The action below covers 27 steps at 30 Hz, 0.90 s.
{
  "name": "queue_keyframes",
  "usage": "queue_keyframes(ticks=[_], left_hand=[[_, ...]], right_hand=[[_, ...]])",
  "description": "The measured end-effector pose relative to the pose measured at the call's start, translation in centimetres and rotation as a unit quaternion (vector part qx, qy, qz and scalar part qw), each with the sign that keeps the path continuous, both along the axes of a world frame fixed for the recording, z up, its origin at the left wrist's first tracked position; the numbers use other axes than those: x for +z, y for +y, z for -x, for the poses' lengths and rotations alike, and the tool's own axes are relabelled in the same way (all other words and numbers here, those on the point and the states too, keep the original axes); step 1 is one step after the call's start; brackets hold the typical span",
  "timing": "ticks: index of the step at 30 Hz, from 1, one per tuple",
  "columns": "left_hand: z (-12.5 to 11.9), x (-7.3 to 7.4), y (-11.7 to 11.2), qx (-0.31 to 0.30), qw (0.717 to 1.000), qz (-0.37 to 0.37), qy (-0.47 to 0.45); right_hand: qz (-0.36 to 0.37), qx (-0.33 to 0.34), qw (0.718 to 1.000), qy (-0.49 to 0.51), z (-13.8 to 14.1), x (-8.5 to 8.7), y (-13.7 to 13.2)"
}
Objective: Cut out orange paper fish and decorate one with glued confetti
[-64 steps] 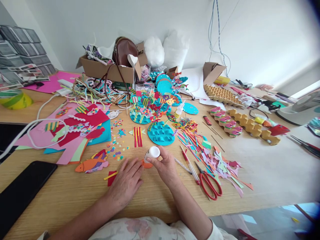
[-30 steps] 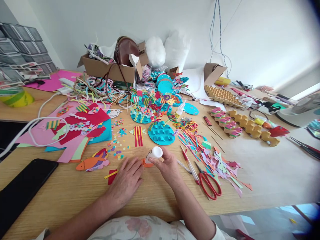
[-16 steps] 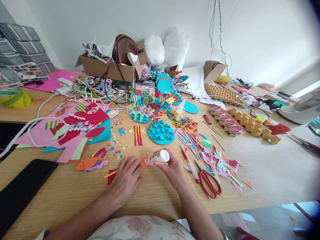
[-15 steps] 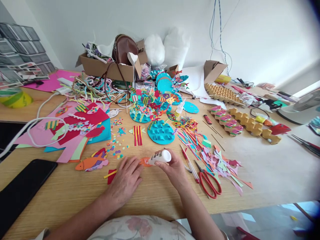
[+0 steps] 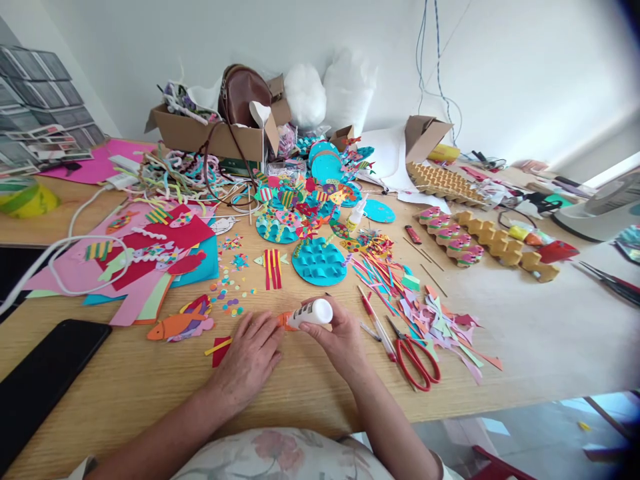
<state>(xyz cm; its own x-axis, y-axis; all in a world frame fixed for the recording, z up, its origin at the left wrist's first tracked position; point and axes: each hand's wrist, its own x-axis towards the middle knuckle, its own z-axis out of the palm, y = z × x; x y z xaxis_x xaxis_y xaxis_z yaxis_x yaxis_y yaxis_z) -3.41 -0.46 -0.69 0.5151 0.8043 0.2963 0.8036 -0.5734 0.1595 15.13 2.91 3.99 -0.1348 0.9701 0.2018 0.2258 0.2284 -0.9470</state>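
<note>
My right hand (image 5: 342, 341) is closed around a white glue bottle (image 5: 313, 313), tilted with its base toward me and its tip down to the left. Under the tip lies a small orange paper piece (image 5: 285, 321), mostly covered by the bottle and fingers. My left hand (image 5: 247, 353) lies flat on the table, fingers stretched out, fingertips touching the left end of that piece. By its wrist are a red paper scrap (image 5: 219, 357) and a yellow strip (image 5: 216, 347). An orange paper fish (image 5: 175, 327) lies further left, on top of other coloured fish cutouts.
Red-handled scissors (image 5: 417, 363) and a pen (image 5: 377, 323) lie right of my right hand, beside paper scraps (image 5: 440, 320). A round blue piece with paper loops (image 5: 320, 263) sits ahead. A black phone-like slab (image 5: 55, 387) is at left; egg-carton strips (image 5: 500, 243) are at right.
The glue bottle in my right hand has shifted slightly left, its tip now closer to my left fingertips over the orange piece. My left hand stays in place; the whole view has shifted a little.
</note>
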Motion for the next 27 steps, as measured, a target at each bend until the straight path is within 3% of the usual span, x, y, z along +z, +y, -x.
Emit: queue_keyframes(ticks=[27], left_hand=[[-0.15, 0.54, -0.14, 0.008, 0.999, 0.033, -0.013]], right_hand=[[-0.037, 0.029, 0.994, -0.099, 0.63, 0.8, 0.46]])
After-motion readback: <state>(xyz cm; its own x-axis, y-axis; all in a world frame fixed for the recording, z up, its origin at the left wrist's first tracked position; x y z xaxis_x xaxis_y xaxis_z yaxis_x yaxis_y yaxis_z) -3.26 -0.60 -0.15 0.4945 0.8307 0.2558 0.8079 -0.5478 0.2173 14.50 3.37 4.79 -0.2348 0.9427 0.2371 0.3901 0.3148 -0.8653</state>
